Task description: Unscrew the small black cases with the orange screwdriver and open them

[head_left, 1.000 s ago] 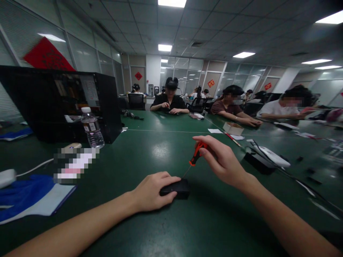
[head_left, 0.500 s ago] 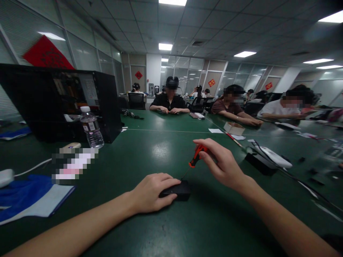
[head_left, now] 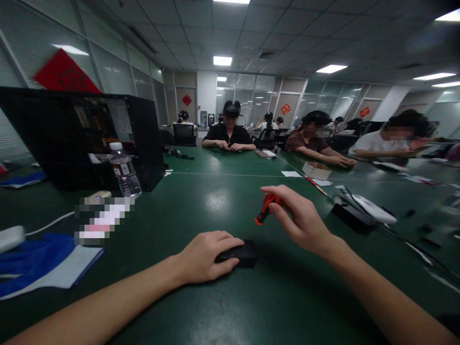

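Observation:
A small black box (head_left: 247, 255) lies on the green table (head_left: 187, 211) in front of me. Over its left part, my left hand (head_left: 212, 256) grips it, the fingers along the top and the thumb on the near side. My right hand (head_left: 296, 215) is closed around the handle of a red and black screwdriver (head_left: 265, 211). The screwdriver slants down to the left, its thin shaft reaching the box's far edge near my left fingertips. Whether the tip sits in a screw is too small to tell.
On the left stand an open black computer case (head_left: 143, 143) and a water bottle (head_left: 125, 175); a blue-and-white glove (head_left: 46, 263) lies nearer. To the right are a white device with cables (head_left: 372, 208) and a small cardboard box (head_left: 316, 171). Several people sit across the table.
My hands, the black box and the screwdriver keep nearly the same pose. The whole view has shifted slightly, and the person across has moved their hands a little.

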A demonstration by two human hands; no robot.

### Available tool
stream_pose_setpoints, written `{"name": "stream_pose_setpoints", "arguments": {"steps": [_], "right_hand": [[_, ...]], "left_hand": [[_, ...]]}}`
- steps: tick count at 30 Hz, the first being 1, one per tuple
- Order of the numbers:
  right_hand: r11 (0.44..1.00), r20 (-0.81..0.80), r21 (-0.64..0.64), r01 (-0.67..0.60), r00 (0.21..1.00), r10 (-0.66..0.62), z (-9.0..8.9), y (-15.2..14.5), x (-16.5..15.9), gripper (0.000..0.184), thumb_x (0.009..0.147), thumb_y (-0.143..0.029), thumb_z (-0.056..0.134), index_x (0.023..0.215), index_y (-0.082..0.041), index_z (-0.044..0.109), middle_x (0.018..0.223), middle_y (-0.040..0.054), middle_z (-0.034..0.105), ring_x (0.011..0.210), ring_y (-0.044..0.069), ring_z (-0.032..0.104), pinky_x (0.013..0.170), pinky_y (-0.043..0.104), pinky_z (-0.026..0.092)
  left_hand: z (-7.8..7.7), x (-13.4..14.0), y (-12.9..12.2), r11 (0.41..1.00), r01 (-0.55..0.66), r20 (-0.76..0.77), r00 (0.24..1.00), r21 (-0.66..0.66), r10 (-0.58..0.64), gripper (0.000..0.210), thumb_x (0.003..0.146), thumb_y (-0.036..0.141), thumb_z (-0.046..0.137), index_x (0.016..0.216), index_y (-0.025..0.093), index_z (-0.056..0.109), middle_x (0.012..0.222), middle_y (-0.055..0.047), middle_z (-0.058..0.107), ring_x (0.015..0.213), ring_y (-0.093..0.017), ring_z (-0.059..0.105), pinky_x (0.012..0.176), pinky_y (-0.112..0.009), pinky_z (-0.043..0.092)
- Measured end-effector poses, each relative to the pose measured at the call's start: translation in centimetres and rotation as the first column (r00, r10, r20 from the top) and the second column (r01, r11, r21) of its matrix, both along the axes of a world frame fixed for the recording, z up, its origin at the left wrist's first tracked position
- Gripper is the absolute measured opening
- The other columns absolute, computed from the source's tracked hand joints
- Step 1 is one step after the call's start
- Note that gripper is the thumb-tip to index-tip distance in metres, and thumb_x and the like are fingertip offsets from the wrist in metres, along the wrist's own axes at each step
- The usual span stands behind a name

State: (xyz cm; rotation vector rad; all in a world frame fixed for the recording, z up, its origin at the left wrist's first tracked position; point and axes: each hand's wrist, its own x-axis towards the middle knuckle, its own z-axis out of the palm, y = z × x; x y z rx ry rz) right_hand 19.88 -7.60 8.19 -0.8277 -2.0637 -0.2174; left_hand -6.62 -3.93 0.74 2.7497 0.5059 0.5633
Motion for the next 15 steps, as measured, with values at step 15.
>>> {"name": "stream_pose_setpoints", "arguments": {"steps": [15], "right_hand": [[0.982,-0.275,-0.153,-0.112,0.959,0.067,-2.9,0.2,-2.3,0.062,0.092,-0.021,0.069,0.148,-0.039,0.047,0.110,0.0039,0.062,0.096,0.017,0.064,0.089,0.034,0.057]], "left_hand": [[-0.1,-0.1,0.1,1.000,0.006,0.023,1.000,-0.008,-0.006,0.042,0.099,0.033,0.058,0.138,0.019,0.059,0.126,-0.011,0.069,0.109,-0.024,0.068,0.096,-0.035,0.054]]}}
